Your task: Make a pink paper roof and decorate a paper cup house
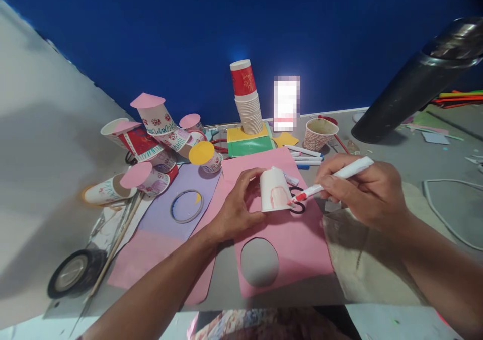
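A white paper cup is turned upside down, its rim low, above a pink sheet. My left hand grips it from the left side, thumb near the rim. A pale red arch-like patch shows on the cup's side. In my right hand is a white marker with a red tip end, pointing left at the cup's lower right edge; whether the tip touches is hard to tell. Black scissors handles show behind the cup, on the sheet. A round hole is cut in the sheet's near part.
Decorated paper cups with pink discs crowd the left. A stack of cups stands at the back, near several markers and a printed cup. A black bottle rises at right. Tape rolls and a cloth lie nearby.
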{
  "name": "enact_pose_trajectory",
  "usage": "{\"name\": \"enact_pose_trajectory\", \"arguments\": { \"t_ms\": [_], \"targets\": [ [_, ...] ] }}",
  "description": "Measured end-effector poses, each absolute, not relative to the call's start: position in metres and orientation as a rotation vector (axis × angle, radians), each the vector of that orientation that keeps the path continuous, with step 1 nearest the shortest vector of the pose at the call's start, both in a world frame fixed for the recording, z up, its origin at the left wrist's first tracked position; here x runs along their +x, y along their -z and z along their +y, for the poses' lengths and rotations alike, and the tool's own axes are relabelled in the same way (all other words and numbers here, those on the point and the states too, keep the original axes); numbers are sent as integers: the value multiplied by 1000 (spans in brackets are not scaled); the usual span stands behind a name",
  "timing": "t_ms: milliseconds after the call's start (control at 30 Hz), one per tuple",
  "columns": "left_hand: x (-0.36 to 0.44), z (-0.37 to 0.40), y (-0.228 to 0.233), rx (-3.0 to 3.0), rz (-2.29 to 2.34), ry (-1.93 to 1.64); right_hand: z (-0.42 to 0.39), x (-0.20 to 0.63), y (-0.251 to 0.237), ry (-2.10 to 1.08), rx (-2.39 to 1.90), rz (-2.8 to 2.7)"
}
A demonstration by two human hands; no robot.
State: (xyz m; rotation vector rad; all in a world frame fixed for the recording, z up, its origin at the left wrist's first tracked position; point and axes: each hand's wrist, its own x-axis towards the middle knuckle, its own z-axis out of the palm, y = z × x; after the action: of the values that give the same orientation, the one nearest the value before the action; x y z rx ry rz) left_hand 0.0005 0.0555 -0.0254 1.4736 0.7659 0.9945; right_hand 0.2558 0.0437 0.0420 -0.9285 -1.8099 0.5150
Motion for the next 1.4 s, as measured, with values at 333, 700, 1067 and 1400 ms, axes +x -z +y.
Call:
{"name": "enact_pose_trajectory", "arguments": {
  "t_ms": [333,700,1067,1400],
  "targets": [
    [0,54,30,1547,787,-988,43,252,-41,-570,-905,-1821],
    [-1,55,29,1565,817,-984,41,251,-43,-623,-888,-1818],
    [2,55,38,1502,766,-966,40,248,-42,-594,-909,-1891],
    [5,55,32,1533,792,-976,42,245,-41,-518,-900,-1916]
  ]
}}
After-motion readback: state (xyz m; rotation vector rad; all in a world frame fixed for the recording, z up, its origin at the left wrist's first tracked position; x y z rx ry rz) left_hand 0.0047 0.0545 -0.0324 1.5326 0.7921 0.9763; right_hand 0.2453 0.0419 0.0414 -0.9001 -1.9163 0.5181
